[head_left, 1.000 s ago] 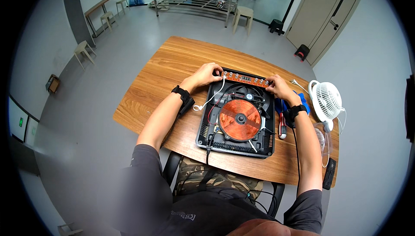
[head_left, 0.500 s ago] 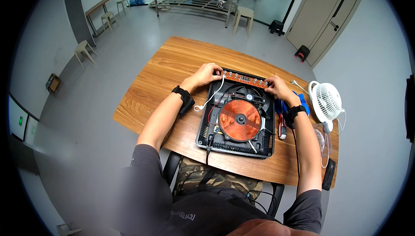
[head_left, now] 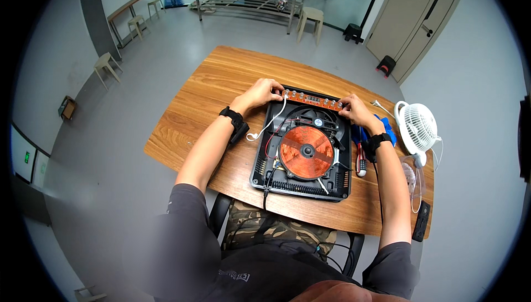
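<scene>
An opened induction cooker (head_left: 303, 187) lies on the wooden table (head_left: 204, 108), its black base showing a round copper coil (head_left: 306, 152) and a small fan. Along its far edge sits a narrow orange circuit board (head_left: 314, 100) with a row of buttons. My left hand (head_left: 264, 92) grips the board's left end and my right hand (head_left: 354, 110) grips its right end. A white wire (head_left: 267, 126) runs from the left end down toward my left wrist. Both wrists wear black bands.
A red-handled screwdriver (head_left: 360, 162) and a blue object (head_left: 388, 131) lie right of the cooker. A white desk fan (head_left: 417, 127), a clear fan guard (head_left: 414, 183) and a black remote-like bar (head_left: 421, 221) stand at the table's right end. Stools and metal shelving are behind.
</scene>
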`<state>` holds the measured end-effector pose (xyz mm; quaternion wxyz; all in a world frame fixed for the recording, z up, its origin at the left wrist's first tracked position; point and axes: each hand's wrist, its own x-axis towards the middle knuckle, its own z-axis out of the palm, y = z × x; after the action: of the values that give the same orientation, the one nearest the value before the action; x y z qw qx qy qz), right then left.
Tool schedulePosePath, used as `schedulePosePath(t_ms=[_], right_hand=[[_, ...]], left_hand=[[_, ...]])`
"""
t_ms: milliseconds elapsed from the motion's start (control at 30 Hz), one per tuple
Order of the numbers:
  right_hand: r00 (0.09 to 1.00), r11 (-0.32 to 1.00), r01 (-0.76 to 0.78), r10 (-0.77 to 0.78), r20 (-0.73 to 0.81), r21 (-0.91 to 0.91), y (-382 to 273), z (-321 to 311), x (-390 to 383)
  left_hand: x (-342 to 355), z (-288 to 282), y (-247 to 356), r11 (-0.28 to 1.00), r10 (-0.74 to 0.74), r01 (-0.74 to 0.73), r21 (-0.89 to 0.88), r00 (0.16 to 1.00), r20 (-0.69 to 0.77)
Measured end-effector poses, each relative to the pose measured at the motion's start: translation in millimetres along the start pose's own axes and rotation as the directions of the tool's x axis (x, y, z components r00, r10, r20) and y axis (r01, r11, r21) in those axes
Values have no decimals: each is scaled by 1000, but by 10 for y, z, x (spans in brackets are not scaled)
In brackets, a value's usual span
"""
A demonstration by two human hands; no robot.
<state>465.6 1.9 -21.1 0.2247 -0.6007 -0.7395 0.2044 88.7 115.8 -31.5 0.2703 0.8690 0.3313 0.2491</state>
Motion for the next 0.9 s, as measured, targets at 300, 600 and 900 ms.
schedulePosePath(t_ms=[300, 600, 900], right_hand=[[996, 996, -75, 77, 47, -42, -161, -42, -15], [999, 994, 32, -32, 6, -101, -86, -33, -36], [998, 997, -62, 63, 25, -42, -183, -41, -49]], left_hand=[[-45, 1, -52, 999, 34, -34, 5, 999, -34], [-7, 47, -51, 999, 31, -30, 29, 999, -43], [35, -90, -26, 999, -9, 12, -30, 995, 96]])
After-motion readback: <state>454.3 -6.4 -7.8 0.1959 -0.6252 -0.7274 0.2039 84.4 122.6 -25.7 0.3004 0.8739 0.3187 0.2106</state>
